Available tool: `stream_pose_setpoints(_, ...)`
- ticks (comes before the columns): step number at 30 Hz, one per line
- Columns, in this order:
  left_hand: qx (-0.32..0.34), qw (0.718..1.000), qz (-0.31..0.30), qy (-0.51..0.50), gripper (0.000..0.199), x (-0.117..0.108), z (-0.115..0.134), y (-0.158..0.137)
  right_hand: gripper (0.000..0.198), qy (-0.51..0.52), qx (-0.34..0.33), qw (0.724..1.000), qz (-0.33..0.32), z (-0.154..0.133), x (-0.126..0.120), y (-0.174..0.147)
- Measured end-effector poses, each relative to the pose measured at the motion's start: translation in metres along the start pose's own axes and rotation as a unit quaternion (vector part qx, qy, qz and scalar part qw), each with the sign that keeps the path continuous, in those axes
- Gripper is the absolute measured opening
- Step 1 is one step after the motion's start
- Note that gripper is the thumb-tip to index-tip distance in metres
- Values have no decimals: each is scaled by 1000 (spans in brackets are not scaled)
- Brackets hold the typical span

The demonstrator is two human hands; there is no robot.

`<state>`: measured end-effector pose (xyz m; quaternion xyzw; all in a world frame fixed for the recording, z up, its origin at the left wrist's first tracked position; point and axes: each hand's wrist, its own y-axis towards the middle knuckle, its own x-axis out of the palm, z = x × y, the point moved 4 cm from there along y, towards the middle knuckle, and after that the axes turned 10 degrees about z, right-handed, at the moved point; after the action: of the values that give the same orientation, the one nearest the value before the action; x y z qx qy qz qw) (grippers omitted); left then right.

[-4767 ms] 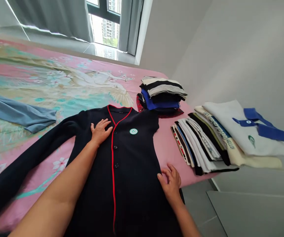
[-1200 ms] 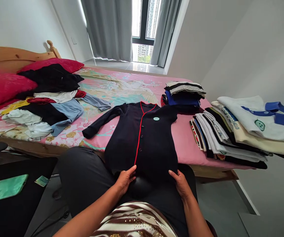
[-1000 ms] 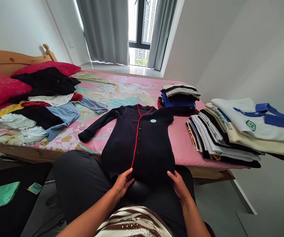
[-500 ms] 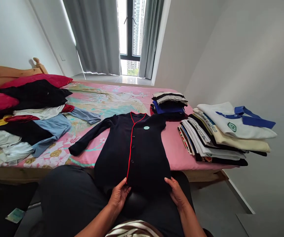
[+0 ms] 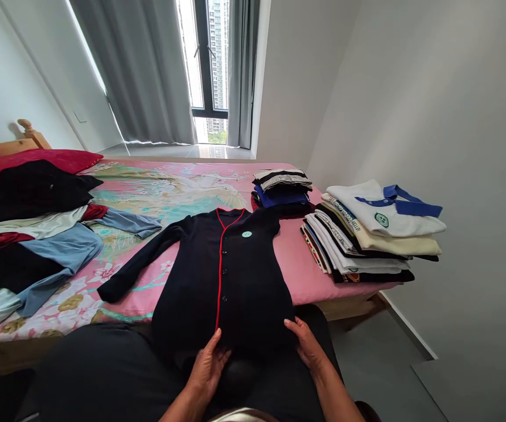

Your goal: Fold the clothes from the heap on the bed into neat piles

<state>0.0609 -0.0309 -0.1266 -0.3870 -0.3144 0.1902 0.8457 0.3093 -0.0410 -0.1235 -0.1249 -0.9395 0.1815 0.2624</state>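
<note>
A dark navy cardigan with red trim, dark buttons and a pale round badge lies front side up across the bed's near edge, its hem over my lap. One sleeve stretches out to the left; the other runs back toward the folded clothes on the right. My left hand pinches the hem near the bottom of the red trim, thumb on top. At the hem's right corner, my right hand grips the cloth the same way. The fingers under the fabric are partly hidden.
Folded shirts form a tall stack at the bed's right edge, a white polo on top. Behind it sits a smaller folded pile. Loose clothes and a red pillow cover the left side of the pink flowered bedsheet.
The view has turned slightly right, so the bed and clothes appear shifted left. Both hands keep their hold on the hem, and the cardigan lies much as before.
</note>
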Motion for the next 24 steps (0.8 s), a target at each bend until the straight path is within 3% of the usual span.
stream_pose_setpoints(4, 79, 997, -1, 12, 12, 1, 7, -4, 42, 2, -14, 1000, -8, -2, 5, -5)
stream_pose_setpoints(8, 103, 994, -3, 39, 20, -6, 25, -11, 40, -18, -23, 999, -16, -6, 13, -15)
stream_pose_setpoints(11, 124, 992, 23, 28, 36, -19, 59, -17, 37, -74, -33, 996, -34, -12, 28, -31)
stream_pose_setpoints(14, 180, 981, 62, -39, 47, -33, 106, -26, 36, -108, -33, 988, -100, -17, 60, -58)
stream_pose_setpoints(18, 247, 960, 49, -124, 38, -40, 151, -38, 40, -154, -25, 966, -204, -10, 113, -89)
stream_pose_setpoints(20, 216, 970, 24, -109, 36, -42, 151, -35, 44, -174, -32, 960, -218, -2, 132, -94)
stream_pose_setpoints(24, 98, 995, 7, 23, 44, -60, 124, -12, 48, -194, -66, 966, -157, 5, 146, -88)
